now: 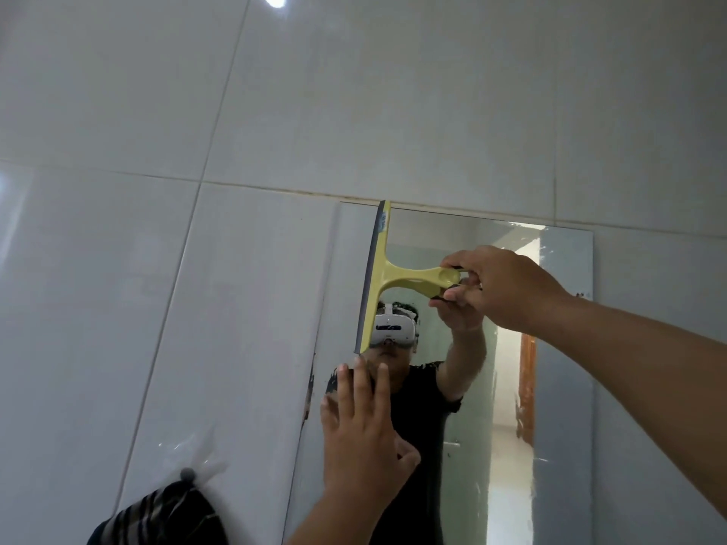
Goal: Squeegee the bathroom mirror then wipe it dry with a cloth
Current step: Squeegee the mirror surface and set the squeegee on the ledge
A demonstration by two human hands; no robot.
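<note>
- One striped cloth (165, 517), dark with pale bands, hangs at the lower left from one small grey hook (187, 474) fixed to the tiled wall (118, 269); it lies well apart from both hands.
- One left hand (364, 438) rises from the bottom edge, fingers straight and slightly spread, fingertips laid flat against the lower left part of the mirror (558, 387), near its chipped left edge. It holds nothing.
- One yellow squeegee (387, 275) stands just above the left hand's fingertips; its blade runs nearly upright, tilted slightly, from the mirror's top edge downward, the grey rubber strip facing left and lying against the glass.
- The squeegee's handle points right, and its end sits inside the grip of the one right hand (499, 287), whose thumb and curled fingers pinch that end. The forearm extends to the right edge.
- One frameless mirror is mounted on the wall; it reflects the person's raised arm, dark shirt and headset, and a bright doorway at right.
- Count: one squeegee, one cloth, one mirror, two hands.
</note>
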